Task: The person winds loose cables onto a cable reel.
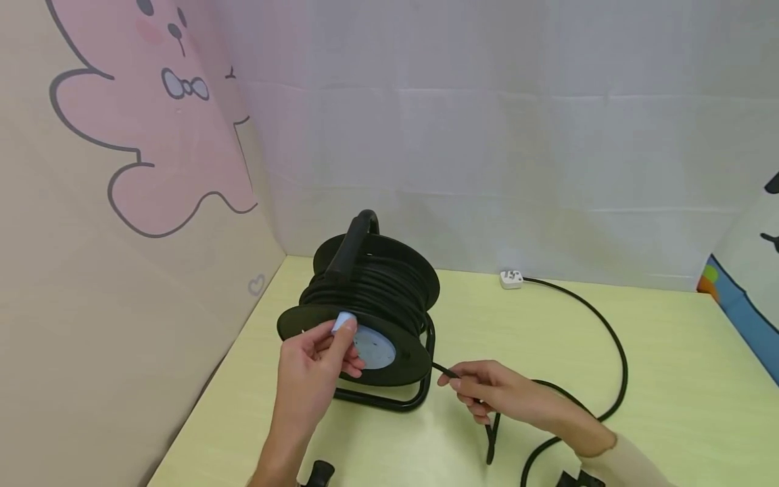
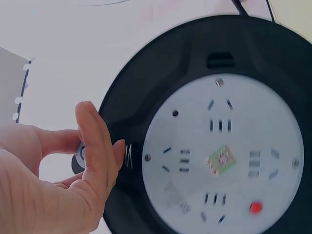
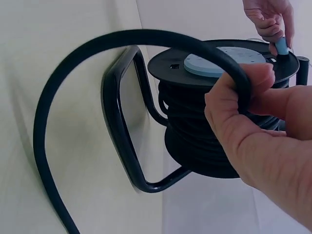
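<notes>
Near the counter's (image 1: 669, 379) front edge, the right grip (image 1: 505, 396) pinches the black cable (image 1: 615, 352). Left of it, the left grip (image 1: 313, 368) grasps the blue knob (image 1: 342, 322) on the cable reel (image 1: 371, 304). Farther back, a white plug (image 1: 511, 279) lies by the rear edge.

No text on the cable reel (image 2: 214, 131) can be read.

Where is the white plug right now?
In the head view, the white plug lies at the table's far edge by the back wall, right of the cable reel.
</notes>
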A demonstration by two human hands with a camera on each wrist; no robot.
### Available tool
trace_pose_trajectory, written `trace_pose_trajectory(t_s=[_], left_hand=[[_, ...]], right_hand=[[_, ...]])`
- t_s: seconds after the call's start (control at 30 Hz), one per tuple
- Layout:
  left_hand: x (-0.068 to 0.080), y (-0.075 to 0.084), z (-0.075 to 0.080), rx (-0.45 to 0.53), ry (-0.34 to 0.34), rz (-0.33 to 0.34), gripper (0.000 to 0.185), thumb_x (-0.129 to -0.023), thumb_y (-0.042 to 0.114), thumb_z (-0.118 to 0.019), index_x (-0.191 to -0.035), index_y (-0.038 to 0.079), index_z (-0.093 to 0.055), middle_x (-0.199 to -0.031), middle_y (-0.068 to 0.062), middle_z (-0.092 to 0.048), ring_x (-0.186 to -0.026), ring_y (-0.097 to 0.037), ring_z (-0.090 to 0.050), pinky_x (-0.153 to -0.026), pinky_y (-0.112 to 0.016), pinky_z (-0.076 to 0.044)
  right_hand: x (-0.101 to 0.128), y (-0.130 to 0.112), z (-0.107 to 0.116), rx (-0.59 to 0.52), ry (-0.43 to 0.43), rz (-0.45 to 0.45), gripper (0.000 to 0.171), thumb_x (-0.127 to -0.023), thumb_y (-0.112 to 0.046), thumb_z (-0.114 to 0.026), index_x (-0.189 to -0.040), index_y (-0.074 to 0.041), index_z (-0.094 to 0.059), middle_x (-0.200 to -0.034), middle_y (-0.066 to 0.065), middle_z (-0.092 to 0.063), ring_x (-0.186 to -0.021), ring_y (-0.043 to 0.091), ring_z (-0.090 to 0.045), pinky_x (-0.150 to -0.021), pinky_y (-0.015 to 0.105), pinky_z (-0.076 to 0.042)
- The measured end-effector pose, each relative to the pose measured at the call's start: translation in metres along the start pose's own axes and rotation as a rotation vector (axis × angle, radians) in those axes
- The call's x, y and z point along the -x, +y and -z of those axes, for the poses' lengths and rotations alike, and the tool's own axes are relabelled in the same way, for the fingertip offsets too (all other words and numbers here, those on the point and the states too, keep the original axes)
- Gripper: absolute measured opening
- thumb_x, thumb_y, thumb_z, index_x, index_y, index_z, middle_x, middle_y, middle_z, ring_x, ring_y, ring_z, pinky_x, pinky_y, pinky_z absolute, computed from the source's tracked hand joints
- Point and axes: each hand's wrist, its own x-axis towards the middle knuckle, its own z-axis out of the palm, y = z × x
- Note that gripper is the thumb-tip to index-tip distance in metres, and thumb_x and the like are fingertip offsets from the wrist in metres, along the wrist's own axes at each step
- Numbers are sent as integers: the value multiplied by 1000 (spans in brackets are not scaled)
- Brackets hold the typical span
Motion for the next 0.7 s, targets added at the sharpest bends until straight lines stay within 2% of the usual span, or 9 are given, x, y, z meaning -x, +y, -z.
trace_pose_trajectory(t_s=[0.1,0.33,0.53,0.7], left_hand=[[2,-3,-6,8,-26,-9,29,-101,13,-67,-92,-14,-68,-71,-16,-65,-58,-24,-69,-58,-32,-62],[7,-12,-17,37,-72,1,25,-100,12,-69,-95,-13,-70,-70,-14,-65,-58,-28,-69,-59,-34,-63],[11,-15,-22,23,-68,19,25,-100,13,-69,-100,-12,-70,-71,-13,-65,-59,-26,-70,-59,-34,-63],[14,-17,-28,-18,-67,-14,26,-100,15,-69,-96,-10,-70,-70,-11,-66,-58,-25,-70,-58,-34,-63]], right_hand=[[-4,1,-3,-30,-12,-12,34,-112,-18,-45,-130,11,-51,-82,1,-47,-66,11,-46,-63,22,-47],[-4,4,-7,-66,10,-67,27,-110,-24,-51,-106,3,-55,-78,1,-50,-66,13,-52,-63,25,-52],[2,4,-3,26,25,-69,27,-109,-24,-55,-104,2,-58,-74,3,-55,-64,16,-60,-63,25,-54],[11,3,5,97,32,-66,25,-108,-22,-56,-105,2,-61,-75,5,-60,-69,19,-68,-66,26,-57]])
